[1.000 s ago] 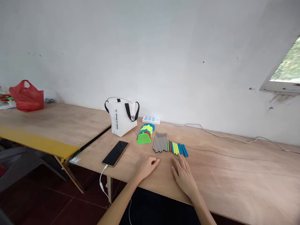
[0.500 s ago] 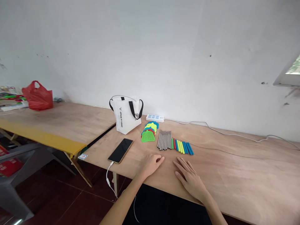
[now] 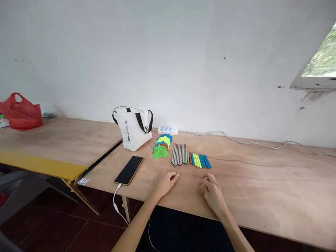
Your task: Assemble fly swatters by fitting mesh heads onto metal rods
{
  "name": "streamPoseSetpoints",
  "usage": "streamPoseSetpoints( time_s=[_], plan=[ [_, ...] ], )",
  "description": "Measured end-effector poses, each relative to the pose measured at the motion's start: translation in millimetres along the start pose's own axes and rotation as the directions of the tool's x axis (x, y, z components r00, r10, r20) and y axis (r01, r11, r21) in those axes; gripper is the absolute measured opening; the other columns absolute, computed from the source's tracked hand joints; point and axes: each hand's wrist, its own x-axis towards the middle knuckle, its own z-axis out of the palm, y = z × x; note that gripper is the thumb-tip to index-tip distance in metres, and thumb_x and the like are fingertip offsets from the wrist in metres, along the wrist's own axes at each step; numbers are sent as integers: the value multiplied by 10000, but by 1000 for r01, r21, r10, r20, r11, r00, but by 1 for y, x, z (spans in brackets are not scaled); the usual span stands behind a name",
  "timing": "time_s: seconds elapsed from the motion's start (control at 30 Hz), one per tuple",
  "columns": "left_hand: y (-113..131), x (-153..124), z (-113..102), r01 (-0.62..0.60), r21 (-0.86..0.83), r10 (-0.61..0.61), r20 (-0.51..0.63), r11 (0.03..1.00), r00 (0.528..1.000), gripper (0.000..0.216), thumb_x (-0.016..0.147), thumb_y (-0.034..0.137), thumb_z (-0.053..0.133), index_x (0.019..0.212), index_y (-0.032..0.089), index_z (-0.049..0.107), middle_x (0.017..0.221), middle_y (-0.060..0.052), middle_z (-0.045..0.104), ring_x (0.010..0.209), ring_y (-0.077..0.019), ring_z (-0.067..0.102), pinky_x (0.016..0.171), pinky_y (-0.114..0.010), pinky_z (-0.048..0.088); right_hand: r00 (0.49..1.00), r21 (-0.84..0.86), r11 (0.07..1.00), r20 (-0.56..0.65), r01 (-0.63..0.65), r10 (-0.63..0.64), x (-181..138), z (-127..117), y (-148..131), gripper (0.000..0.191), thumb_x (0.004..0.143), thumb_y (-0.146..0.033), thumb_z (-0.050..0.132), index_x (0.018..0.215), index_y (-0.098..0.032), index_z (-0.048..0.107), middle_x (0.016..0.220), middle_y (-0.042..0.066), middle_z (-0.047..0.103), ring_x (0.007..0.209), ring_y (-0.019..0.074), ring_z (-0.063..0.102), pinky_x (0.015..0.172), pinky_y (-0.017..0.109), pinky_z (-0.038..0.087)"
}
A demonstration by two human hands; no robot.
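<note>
While right fingers (image 3: 211, 180) bend, sticks (coloured) (image 3: 197, 160) lie just beyond.

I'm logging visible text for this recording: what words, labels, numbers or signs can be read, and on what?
"STUDIO": on the white bag; the word before it is too unclear to quote.
Too blurred: the print on the small sticker at the table corner.
Too small: the markings on the power strip.

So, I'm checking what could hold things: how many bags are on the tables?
2: the white bag behind the phone, and the red bag on the left table. The picture crops that table, so others may be hidden.
</note>
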Motion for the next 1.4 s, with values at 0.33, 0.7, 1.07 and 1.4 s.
streamPoseSetpoints(
  time_s=[0.33,0.7,1.07,1.4],
  plan=[
    [1,-1,-1,7,-11,-7,-5,1000,1000,498,1007,455,456,580,198,455,584,9,527,570,-158,487,567,-299,223,990,127,991,-129,-43,59,-1,-3,-2,174,760,-108,382,663,-250,410,729,-1,497,636,150,466,611,250,374],
    [-7,1,2,-86,-19,85,-72,996,994,266,1000,379,524,828,213,640,904,-23,647,900,-209,608,835,-319,419,999,77,997,-40,31,-28,-3,-2,-3,192,664,-62,391,611,-241,345,654,-17,454,595,137,455,571,231,334],
    [-28,41,-5,-108,-72,119,177,992,977,125,952,339,617,1018,261,690,1045,-13,624,1020,-213,630,970,-365,431,990,105,994,144,-8,-7,3,4,3,233,698,-59,381,671,-242,522,707,8,594,674,173,580,644,252,428],
    [-34,56,6,-163,-69,168,72,984,983,181,952,342,582,944,212,708,917,-23,678,894,-202,626,856,-327,437,968,-11,999,247,-38,40,5,3,-6,304,741,4,351,712,-227,545,797,19,641,759,158,622,684,232,417]
  ],
)
